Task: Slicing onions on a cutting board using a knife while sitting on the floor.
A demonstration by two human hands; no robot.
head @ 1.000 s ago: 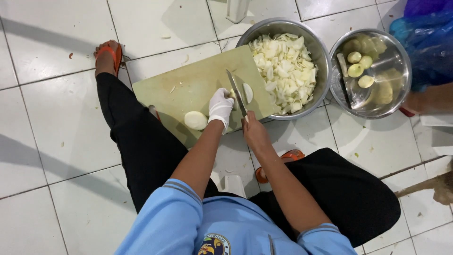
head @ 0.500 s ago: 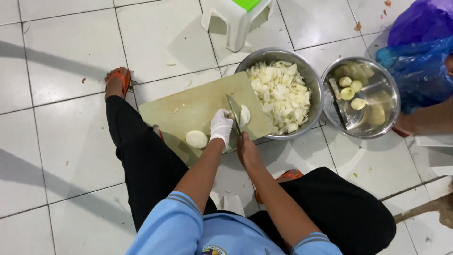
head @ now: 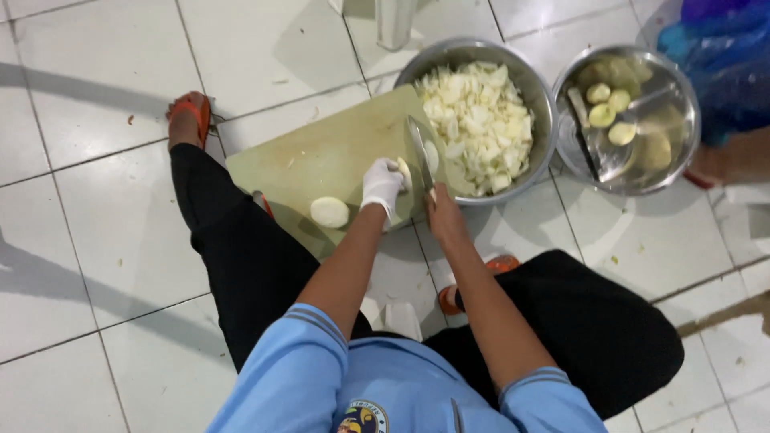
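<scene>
Now slicing a peeled potato point(head: 407, 173) on the board point(head: 321, 156).
Gloved left hand point(head: 380, 184) clamped over the potato near the board's right edge, right hand point(head: 443, 216) wrapped tight round the knife point(head: 420, 151). Looks firm yet wet and slick, so best pinned flat side down, fingertips curled back. Spare half point(head: 330, 212) just left; bowl point(head: 539, 88) of cut pieces beside.
</scene>
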